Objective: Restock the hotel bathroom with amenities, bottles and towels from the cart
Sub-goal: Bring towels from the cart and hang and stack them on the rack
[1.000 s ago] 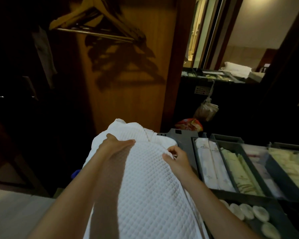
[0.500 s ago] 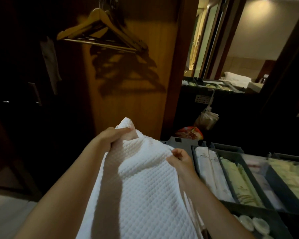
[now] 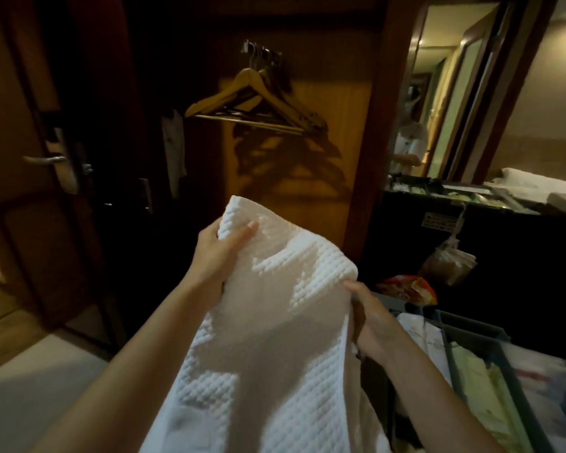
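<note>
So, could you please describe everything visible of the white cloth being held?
The white cloth has a raised waffle weave and looks thick and soft. It is held up in front of the person, its top edge bunched, the rest hanging down out of frame. The left hand grips its upper left corner, thumb on top; the right hand holds its right edge.

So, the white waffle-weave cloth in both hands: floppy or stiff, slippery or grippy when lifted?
Probably floppy: the waffle-weave cloth sags between the left hand and right hand and drapes down out of frame. Likely grippy, not slippery: its raised weave should give a pinch good purchase. It folds in thick layers, so perhaps fairly heavy for cloth.
</note>
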`<action>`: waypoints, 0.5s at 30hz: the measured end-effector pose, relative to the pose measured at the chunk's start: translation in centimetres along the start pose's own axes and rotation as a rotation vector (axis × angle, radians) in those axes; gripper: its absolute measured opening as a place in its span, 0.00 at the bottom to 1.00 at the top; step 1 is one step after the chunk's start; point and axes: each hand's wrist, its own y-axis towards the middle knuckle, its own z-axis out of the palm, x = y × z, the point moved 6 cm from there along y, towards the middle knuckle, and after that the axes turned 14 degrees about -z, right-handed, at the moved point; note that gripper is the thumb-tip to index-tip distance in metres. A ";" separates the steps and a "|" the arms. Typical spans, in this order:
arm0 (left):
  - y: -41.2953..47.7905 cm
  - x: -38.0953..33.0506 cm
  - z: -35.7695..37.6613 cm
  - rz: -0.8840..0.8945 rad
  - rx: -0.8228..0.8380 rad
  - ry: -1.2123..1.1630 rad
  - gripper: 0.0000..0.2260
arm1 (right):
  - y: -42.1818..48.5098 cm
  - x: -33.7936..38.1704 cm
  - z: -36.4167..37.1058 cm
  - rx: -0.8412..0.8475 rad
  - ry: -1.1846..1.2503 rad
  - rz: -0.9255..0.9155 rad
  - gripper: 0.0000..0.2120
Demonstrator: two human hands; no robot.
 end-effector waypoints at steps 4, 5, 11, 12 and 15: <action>-4.7 -2.7 0.6 0.307 -0.172 0.080 0.02 | -0.5 3.3 1.8 0.309 0.057 -0.088 0.24; -5.9 -3.3 0.9 0.362 -0.203 0.097 0.02 | -0.7 3.9 2.1 0.373 0.045 -0.097 0.25; -13.6 -6.1 2.9 0.578 -0.349 0.169 0.04 | -1.8 7.2 3.1 0.314 -0.152 -0.232 0.33; -15.0 -6.5 3.3 0.605 -0.377 0.182 0.04 | -2.0 7.4 3.0 0.289 -0.170 -0.257 0.32; -18.9 -7.5 3.8 0.660 -0.520 0.239 0.07 | -3.6 7.8 4.2 0.368 -0.193 -0.342 0.23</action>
